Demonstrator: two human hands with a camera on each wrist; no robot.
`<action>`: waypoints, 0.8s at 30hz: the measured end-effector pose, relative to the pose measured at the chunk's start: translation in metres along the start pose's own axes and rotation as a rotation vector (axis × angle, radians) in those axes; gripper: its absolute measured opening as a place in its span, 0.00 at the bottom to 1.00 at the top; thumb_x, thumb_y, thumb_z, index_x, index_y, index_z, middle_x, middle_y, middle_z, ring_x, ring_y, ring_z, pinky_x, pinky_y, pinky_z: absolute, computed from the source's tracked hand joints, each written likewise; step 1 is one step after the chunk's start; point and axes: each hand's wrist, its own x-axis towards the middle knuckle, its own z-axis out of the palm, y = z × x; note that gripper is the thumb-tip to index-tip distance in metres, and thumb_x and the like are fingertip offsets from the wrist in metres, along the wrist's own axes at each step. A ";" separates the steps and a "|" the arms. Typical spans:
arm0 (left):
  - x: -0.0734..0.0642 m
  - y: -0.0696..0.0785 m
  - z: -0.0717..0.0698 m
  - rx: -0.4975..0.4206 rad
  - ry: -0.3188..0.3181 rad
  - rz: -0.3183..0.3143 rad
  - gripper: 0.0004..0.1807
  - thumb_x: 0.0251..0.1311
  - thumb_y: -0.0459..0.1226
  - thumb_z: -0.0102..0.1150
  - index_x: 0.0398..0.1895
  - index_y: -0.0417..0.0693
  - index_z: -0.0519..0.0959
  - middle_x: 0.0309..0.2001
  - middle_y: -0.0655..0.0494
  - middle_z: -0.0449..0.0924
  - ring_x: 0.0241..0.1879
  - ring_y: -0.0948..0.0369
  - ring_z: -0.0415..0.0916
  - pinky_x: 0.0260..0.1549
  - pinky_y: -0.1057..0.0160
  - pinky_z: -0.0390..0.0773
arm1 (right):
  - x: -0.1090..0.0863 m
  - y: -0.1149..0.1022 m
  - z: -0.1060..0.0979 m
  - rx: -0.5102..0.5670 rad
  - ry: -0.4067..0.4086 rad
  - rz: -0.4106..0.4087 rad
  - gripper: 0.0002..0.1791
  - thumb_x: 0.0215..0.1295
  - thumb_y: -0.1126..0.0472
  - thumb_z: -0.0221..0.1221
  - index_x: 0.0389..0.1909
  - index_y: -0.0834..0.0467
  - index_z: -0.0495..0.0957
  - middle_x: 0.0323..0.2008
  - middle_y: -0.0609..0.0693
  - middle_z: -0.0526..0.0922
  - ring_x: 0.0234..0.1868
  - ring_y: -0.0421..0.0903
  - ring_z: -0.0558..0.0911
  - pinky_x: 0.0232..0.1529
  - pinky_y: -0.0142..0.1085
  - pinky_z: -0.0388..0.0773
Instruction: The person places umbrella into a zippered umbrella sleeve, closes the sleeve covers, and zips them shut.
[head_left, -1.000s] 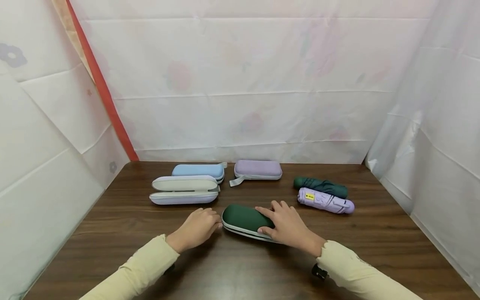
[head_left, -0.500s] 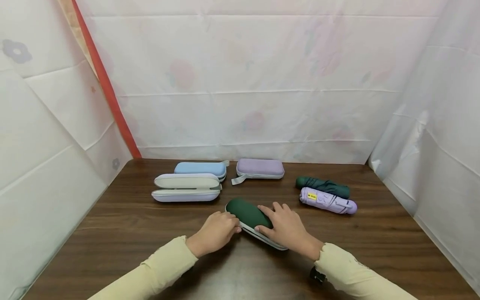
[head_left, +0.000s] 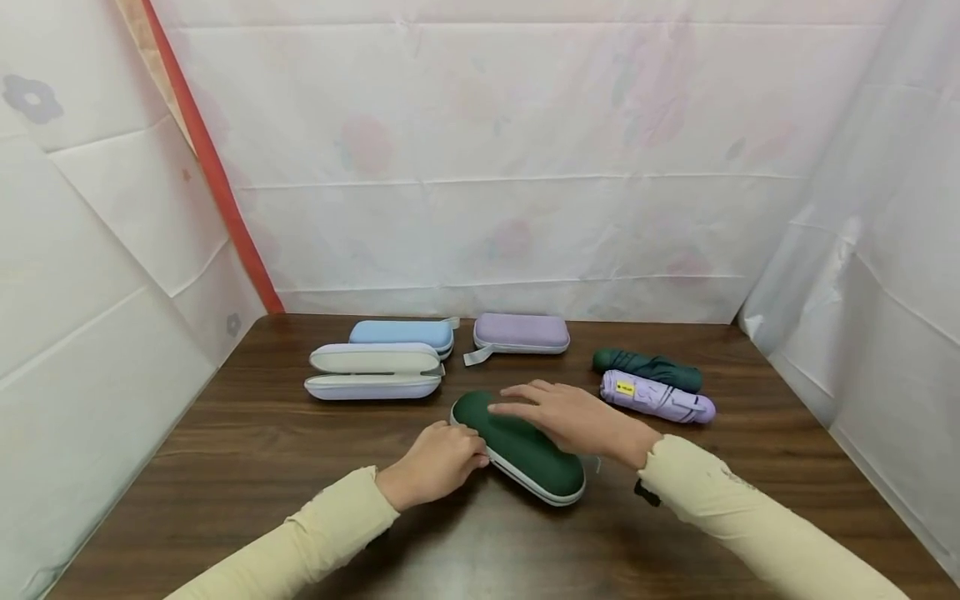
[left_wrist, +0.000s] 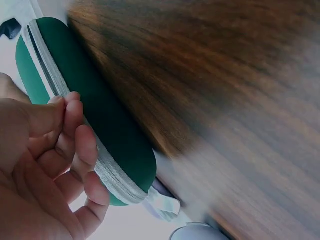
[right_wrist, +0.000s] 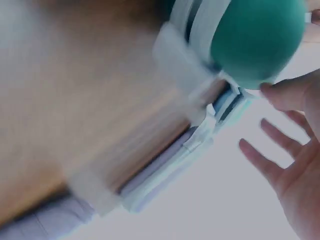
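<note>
A dark green hard zip case lies at a slant on the table in front of me. My left hand is at its near side; in the left wrist view the thumb and forefinger pinch at the grey zipper, and the zipper pull itself is hidden by the fingertips. A narrow gap shows along the zipper on one side of those fingertips. My right hand spreads its straight fingers over the case's far side. The right wrist view has the thumb at the green lid, the other fingers apart from it.
Behind on the left, an unzipped pale lavender case gapes in front of a light blue case. A purple case with a grey strap lies at the back. On the right are a folded lilac umbrella and a dark green one.
My left hand has moved right onto the case's zipper, and the case has turned, its right end nearer me. The right hand has loosened from the case's right part and shifted up over it.
</note>
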 end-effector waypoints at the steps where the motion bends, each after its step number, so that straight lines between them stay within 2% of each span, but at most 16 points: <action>1: 0.000 -0.001 -0.001 -0.004 -0.005 0.001 0.04 0.60 0.39 0.62 0.29 0.52 0.84 0.29 0.62 0.80 0.31 0.64 0.78 0.27 0.63 0.71 | 0.002 0.002 -0.001 -0.056 -0.015 -0.059 0.41 0.59 0.74 0.61 0.71 0.46 0.61 0.67 0.50 0.64 0.64 0.47 0.67 0.54 0.41 0.72; 3: 0.000 -0.002 -0.002 -0.011 -0.019 0.003 0.04 0.60 0.39 0.63 0.29 0.53 0.84 0.29 0.63 0.81 0.31 0.65 0.78 0.28 0.62 0.72 | 0.007 0.002 -0.001 -0.143 -0.065 -0.152 0.44 0.57 0.75 0.61 0.71 0.43 0.60 0.71 0.48 0.58 0.69 0.49 0.60 0.59 0.43 0.67; 5: 0.000 -0.003 -0.003 -0.018 -0.031 0.004 0.04 0.59 0.39 0.63 0.28 0.53 0.85 0.30 0.63 0.81 0.31 0.65 0.78 0.29 0.61 0.72 | 0.010 0.000 0.000 -0.190 -0.117 -0.202 0.43 0.58 0.74 0.61 0.71 0.42 0.60 0.73 0.47 0.54 0.71 0.49 0.55 0.64 0.44 0.60; 7: -0.001 -0.004 -0.004 -0.026 -0.028 0.002 0.04 0.58 0.39 0.63 0.28 0.54 0.85 0.29 0.64 0.81 0.30 0.66 0.77 0.28 0.61 0.72 | 0.013 -0.002 0.000 -0.221 -0.156 -0.208 0.40 0.61 0.71 0.61 0.71 0.43 0.60 0.73 0.45 0.54 0.72 0.48 0.52 0.67 0.44 0.54; 10: -0.002 -0.007 -0.005 -0.028 -0.002 0.002 0.04 0.57 0.39 0.64 0.27 0.54 0.86 0.27 0.65 0.81 0.26 0.67 0.75 0.24 0.65 0.68 | 0.015 -0.003 -0.003 -0.238 -0.184 -0.181 0.39 0.59 0.68 0.64 0.70 0.44 0.63 0.71 0.45 0.58 0.73 0.47 0.51 0.68 0.44 0.53; 13: -0.003 -0.009 -0.005 -0.013 0.031 0.013 0.05 0.56 0.38 0.65 0.24 0.54 0.86 0.23 0.66 0.79 0.24 0.66 0.73 0.21 0.66 0.65 | 0.016 -0.005 -0.007 -0.205 -0.194 -0.169 0.38 0.55 0.64 0.68 0.68 0.47 0.66 0.69 0.45 0.62 0.72 0.47 0.52 0.68 0.43 0.53; 18: -0.003 -0.011 -0.006 0.024 0.063 0.045 0.06 0.54 0.37 0.66 0.21 0.54 0.84 0.20 0.64 0.75 0.24 0.62 0.73 0.19 0.65 0.64 | 0.016 -0.007 -0.013 -0.102 -0.221 -0.150 0.41 0.48 0.51 0.73 0.65 0.52 0.69 0.67 0.46 0.66 0.71 0.47 0.56 0.67 0.44 0.53; 24: -0.005 -0.013 -0.007 0.060 0.102 0.073 0.08 0.50 0.36 0.68 0.17 0.54 0.82 0.17 0.64 0.71 0.21 0.61 0.71 0.17 0.66 0.60 | 0.015 -0.004 -0.010 -0.009 -0.207 -0.118 0.44 0.44 0.43 0.73 0.64 0.53 0.70 0.64 0.48 0.69 0.66 0.46 0.65 0.65 0.42 0.59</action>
